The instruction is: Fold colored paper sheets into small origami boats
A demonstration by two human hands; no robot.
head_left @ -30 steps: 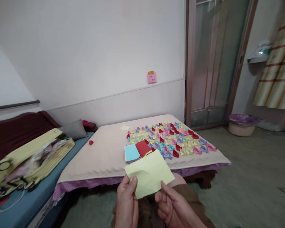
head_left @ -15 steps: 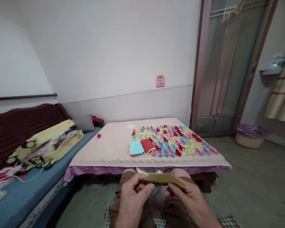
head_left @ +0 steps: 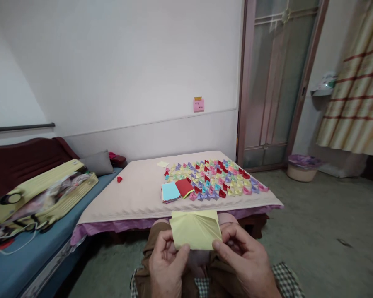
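Note:
Between my two hands a creased sheet of yellow paper point(head_left: 195, 230) is held up above my lap, with fold lines fanning out from its upper middle. My left hand point(head_left: 168, 260) pinches the lower left corner between thumb and fingers. At the lower right edge, my right hand point(head_left: 245, 256) grips the paper the same way. Beyond it on the covered table lie a stack of light blue paper point(head_left: 170, 191), red paper point(head_left: 184, 188) with a yellow edge beneath, and many small folded paper boats point(head_left: 208, 193) in rows of mixed colours.
A small red folded piece point(head_left: 119, 179) and a pale yellow paper point(head_left: 163, 164) lie on the cream tablecloth point(head_left: 118, 203). On the blue sofa seat at left is an open yellow suitcase point(head_left: 43, 194). A lined bin point(head_left: 303, 167) stands at right by the glass door point(head_left: 273, 91).
The yellow paper was edge-on and folded; now its flat creased face shows, spread between both hands. The view has swung to the right.

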